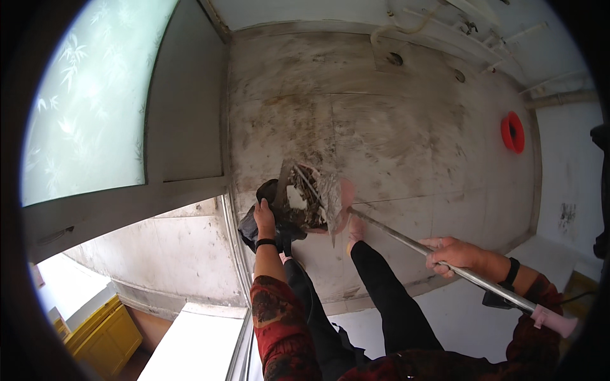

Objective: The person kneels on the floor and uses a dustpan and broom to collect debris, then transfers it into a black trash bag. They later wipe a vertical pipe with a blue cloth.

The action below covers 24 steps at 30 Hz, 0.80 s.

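Note:
My right hand is closed around the metal handle of a pink dustpan. The dustpan is heaped with debris: dark scraps, a white piece, thin sticks and a crumpled sheet of clear plastic along its right side. My left hand grips a black plastic bag at the left of the dustpan. The bag lies against the dustpan's left edge; its opening is partly hidden by the debris and my hand.
Stained floor tiles surround my feet. A red plastic basin stands near the right wall. Pipes and a floor drain are at the far side. A frosted-glass door and its frame stand at left, with a yellow cabinet beyond.

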Available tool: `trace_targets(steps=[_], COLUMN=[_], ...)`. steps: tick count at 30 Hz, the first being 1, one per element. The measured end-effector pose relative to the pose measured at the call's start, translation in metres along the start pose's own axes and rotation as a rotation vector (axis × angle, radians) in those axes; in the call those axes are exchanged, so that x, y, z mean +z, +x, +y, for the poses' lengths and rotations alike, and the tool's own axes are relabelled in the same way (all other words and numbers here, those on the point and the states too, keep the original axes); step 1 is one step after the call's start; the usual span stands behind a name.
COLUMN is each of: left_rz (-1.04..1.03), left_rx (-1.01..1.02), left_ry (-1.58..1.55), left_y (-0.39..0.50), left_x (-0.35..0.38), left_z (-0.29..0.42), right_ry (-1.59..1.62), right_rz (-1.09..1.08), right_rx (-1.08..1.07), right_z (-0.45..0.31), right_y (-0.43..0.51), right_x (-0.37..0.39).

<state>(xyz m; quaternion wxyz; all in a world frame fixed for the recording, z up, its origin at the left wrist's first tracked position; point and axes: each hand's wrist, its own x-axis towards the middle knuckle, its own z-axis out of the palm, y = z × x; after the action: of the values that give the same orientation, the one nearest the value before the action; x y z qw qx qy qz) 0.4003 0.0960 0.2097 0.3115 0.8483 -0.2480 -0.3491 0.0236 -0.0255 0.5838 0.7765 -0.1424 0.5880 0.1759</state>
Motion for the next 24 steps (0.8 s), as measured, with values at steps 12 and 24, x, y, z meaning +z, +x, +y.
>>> trace_targets(steps=[12, 24], left_rz=[-0.127, -0.673], left_rx=[-0.202, -0.162], left_ry=[-0.274, -0.527], left_y=[0.06, -0.049], left_x=[0.059, 0.082], left_z=[0.042, 0.092], right_ry=[-0.158, -0.021], right_rz=[-0.023, 0.011], right_rx=[0.066, -0.06], right_z=[-0.034, -0.039], right_y=[0.018, 0.059], right_x=[-0.034, -0.035])
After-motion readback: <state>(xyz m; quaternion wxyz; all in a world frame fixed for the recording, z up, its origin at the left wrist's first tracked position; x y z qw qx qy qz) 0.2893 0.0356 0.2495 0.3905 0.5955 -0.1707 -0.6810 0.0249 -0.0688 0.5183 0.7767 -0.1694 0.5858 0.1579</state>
